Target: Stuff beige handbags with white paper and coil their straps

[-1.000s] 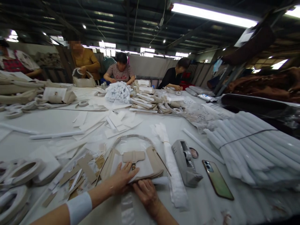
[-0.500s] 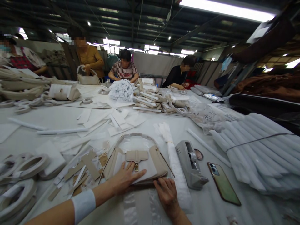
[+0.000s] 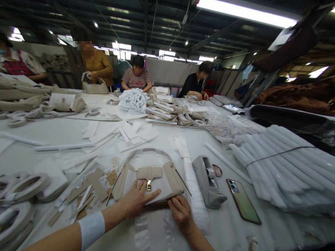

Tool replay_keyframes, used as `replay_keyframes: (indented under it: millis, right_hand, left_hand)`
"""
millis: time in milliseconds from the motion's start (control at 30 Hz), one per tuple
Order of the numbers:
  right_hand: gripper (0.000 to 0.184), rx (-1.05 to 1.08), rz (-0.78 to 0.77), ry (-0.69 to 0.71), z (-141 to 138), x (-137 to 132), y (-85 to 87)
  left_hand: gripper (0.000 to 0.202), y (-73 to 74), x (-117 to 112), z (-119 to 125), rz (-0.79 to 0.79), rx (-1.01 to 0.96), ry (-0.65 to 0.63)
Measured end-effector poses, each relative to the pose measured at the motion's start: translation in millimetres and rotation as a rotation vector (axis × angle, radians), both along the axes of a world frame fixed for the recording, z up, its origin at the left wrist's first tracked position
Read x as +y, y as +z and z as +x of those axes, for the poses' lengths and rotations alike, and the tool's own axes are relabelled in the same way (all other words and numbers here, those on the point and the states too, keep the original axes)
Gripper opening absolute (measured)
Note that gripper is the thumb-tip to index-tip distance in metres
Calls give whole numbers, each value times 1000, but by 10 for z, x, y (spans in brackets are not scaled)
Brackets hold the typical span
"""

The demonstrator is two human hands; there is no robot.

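Note:
A beige handbag (image 3: 121, 181) with a flap, a gold clasp (image 3: 149, 185) and an arched handle (image 3: 150, 150) lies before me. White paper (image 3: 165, 186) covers part of its front. My left hand (image 3: 137, 197) rests flat on that front, fingers spread, with its fingertips just below and beside the clasp. At the lower right corner, my right hand (image 3: 181, 212) has its fingers curled in a pinch on the handbag's bottom edge; the fingertips are partly hidden. Clear plastic film (image 3: 142, 232) stretches along the table below the bag.
To the right are white tissue (image 3: 192, 184), a grey tape dispenser (image 3: 208, 183), a phone (image 3: 243, 202) and bundled foam tubes (image 3: 282, 167). Cardboard scraps (image 3: 96, 183) and ring-shaped rolls (image 3: 28, 186) lie left. Several people work beyond piled bags (image 3: 163, 109).
The whole scene has shifted slightly left in view. Both hands keep nearly the same places on the handbag.

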State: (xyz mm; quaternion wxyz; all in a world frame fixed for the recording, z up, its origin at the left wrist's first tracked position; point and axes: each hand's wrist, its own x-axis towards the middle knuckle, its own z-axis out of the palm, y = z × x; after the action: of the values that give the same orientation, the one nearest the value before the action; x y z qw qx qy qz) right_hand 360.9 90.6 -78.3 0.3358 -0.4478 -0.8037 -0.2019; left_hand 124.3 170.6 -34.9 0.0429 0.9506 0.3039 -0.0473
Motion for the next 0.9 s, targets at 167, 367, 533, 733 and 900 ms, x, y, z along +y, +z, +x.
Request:
replay_keyframes:
  millis: [167,367,533,733,900]
  right_hand:
    - [20,-16,19,-8,-19,-11,-61]
    - [21,7,6,-19,-34,-21,-70]
    - [22,-13,9,-11,-39,10,-53]
    - [16,-73,-91,64,14,9,218]
    - [51,-252,-247,96,19,189,785]
  left_hand:
    - [86,-46,-6,14,20,10,13]
    - [84,-99,0,9,37,-4,16]
    - [76,-75,-24,25,30,-17,47]
    - [80,-121,-38,35,33,-4,54]
    - [75,-159,-69,29,126,-37,54]
